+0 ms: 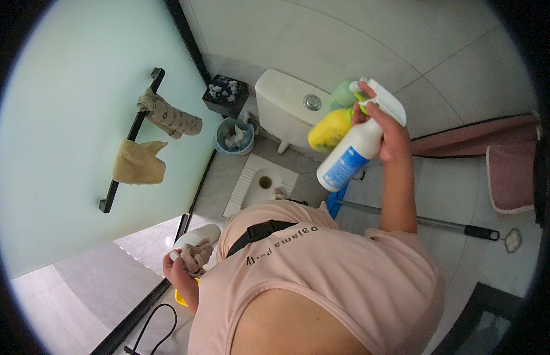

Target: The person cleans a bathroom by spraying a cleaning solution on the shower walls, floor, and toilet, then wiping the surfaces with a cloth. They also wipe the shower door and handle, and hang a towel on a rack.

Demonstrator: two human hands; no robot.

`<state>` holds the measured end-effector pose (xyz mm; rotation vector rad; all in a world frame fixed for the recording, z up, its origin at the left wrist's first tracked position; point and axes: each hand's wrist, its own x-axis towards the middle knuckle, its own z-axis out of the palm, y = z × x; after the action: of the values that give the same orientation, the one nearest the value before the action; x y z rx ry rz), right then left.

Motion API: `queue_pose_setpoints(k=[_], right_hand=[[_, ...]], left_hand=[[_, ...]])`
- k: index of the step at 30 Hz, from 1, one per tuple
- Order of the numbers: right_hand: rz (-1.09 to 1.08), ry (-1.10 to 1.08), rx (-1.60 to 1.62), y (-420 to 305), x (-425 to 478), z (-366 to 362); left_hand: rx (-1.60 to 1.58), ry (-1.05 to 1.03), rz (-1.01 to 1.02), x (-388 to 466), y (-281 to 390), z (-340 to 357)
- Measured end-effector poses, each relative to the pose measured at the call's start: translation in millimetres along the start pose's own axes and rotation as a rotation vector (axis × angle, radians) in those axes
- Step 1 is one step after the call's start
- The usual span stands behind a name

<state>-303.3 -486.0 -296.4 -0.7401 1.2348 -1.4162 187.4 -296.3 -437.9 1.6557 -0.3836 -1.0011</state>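
Observation:
A white spray bottle [349, 155] with a blue label is in my right hand [386, 124], tilted, my fingers around its neck and trigger. Just behind it are a yellow bottle [330, 130] and a pale green bottle [342, 95], by the white toilet cistern [288, 95]; whether my hand touches the yellow one, I cannot tell. Low on the left, my left hand [179, 268] holds a brownish cloth [198, 257] together with a white bottle [204, 235], partly hidden by the cloth. A squat toilet [261, 182] lies in the floor ahead of me.
Two towels, one patterned [168, 115] and one yellow [139, 164], hang from a black bar on the frosted glass panel [79, 111]. A waste bin [234, 137] stands near a black box [226, 95]. A long-handled blue tool [337, 202] lies at right. A yellow container [181, 298] is partly hidden.

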Motion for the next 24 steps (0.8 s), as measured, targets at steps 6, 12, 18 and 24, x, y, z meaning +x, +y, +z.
queue_pose_setpoints(k=[6, 12, 18, 24], right_hand=[[0.116, 0.142, 0.11, 18.0, -11.9, -29.9], [0.076, 0.177, 0.203, 25.0, -2.1, -46.6], [0.03, 0.182, 0.307, 18.1, 5.4, -44.7], [0.076, 0.164, 0.37, 9.3, 13.0, -39.4]], left_hand=[[0.054, -0.092, 0.003, 9.4, 9.9, 15.6], [0.073, -0.118, 0.031, 7.2, 27.7, 36.3], [0.029, -0.133, 0.014, 11.0, 23.3, 38.3], [0.059, -0.108, 0.025, 9.7, 14.2, 32.5]])
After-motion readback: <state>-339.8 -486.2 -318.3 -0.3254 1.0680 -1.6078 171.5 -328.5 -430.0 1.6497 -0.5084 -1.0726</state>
